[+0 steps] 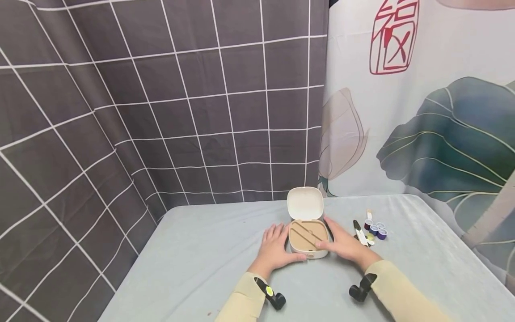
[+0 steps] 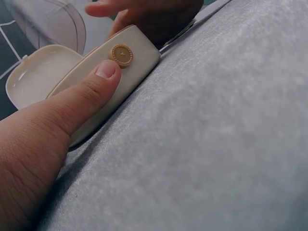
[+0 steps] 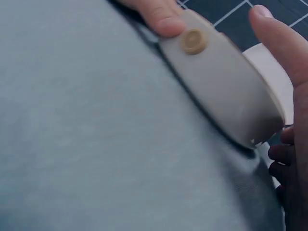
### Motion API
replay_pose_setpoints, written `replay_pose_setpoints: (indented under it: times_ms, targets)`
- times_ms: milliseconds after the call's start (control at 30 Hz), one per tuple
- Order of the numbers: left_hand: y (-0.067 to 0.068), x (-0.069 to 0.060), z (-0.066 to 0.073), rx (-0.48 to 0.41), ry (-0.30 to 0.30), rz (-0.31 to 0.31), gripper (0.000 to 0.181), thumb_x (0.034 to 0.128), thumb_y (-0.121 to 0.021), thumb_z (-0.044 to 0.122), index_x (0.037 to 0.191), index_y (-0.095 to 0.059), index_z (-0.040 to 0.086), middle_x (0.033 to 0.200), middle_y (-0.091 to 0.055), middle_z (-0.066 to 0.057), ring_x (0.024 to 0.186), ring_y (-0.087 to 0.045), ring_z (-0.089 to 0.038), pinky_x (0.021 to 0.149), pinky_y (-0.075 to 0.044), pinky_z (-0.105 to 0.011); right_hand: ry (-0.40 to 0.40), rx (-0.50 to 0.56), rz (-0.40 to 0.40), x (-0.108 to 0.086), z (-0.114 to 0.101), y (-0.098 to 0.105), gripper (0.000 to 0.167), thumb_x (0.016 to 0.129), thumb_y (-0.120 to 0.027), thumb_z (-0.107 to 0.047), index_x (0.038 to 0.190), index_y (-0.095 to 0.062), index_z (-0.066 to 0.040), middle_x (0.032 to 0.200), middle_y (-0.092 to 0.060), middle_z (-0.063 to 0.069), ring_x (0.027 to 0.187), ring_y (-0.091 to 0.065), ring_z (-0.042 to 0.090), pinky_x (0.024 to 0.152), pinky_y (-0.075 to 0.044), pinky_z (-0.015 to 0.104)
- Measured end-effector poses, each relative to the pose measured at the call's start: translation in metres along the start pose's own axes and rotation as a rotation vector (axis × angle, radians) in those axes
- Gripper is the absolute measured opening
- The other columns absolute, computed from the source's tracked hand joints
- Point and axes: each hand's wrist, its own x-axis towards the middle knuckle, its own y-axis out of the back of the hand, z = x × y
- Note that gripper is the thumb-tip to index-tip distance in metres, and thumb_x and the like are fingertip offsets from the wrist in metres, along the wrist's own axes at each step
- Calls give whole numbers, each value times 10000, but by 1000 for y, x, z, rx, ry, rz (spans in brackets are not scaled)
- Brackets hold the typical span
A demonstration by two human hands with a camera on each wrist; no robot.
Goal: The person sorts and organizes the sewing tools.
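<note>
A small cream box (image 1: 310, 255) with rounded corners stands on the cloth-covered table, its lid (image 1: 305, 203) raised at the back. Inside lies a tan tray (image 1: 302, 240) with a diagonal divided strip. My left hand (image 1: 276, 248) holds the box's left side, the thumb against the front next to a round tan button clasp (image 2: 121, 55). Around the right side is my right hand (image 1: 347, 243); its thumb extends above the tray's front right edge, and in the right wrist view (image 3: 288, 53) the thumb stands off the box. Its other fingers are partly hidden beside the box.
Several small thread spools (image 1: 374, 230) lie to the right of the right hand, along with a black-and-white slim tool (image 1: 360, 233) and a small yellowish piece (image 1: 370, 237). The pale blue tablecloth (image 1: 201, 255) spreads around the box. Curtains (image 1: 225, 112) hang behind.
</note>
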Motion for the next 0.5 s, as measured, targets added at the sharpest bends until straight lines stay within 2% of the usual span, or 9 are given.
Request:
replay_pose_setpoints:
  times_ms: [100, 233, 367, 500]
  targets:
    - [0, 1, 1, -2, -7, 2, 1128, 712, -643, 847, 1611, -270, 276, 1609, -354, -114, 1514, -233, -349, 1228, -162, -538, 97, -59, 48, -2, 9, -8, 1019, 784, -793, -517, 1483, -374, 94, 1457, -471, 318, 1332, -449, 513, 1084, -362, 661]
    - [-1, 0, 2, -16, -12, -3, 1122, 716, -643, 843, 1611, -269, 278, 1608, -353, -120, 1514, -230, -353, 1230, -155, -538, 170, -98, 109, -3, 19, -17, 1045, 679, -848, -600, 1447, -469, -2, 1371, -586, 188, 1259, -539, 425, 1047, -415, 624]
    - [-1, 0, 0, -16, -13, 0, 1124, 710, -660, 834, 1608, -276, 278, 1602, -364, -119, 1509, -241, -356, 1226, -166, -544, 171, -113, 110, -2, 21, -20, 1104, 649, -829, -694, 1458, -460, -41, 1375, -587, 145, 1265, -540, 395, 1068, -399, 613]
    - [0, 2, -1, -11, -20, 2, 1124, 711, -668, 826, 1609, -273, 275, 1599, -368, -124, 1504, -252, -361, 1222, -175, -549, 157, -138, 105, -2, 20, -19, 1130, 650, -811, -722, 1473, -435, -44, 1396, -569, 151, 1276, -531, 394, 1079, -391, 608]
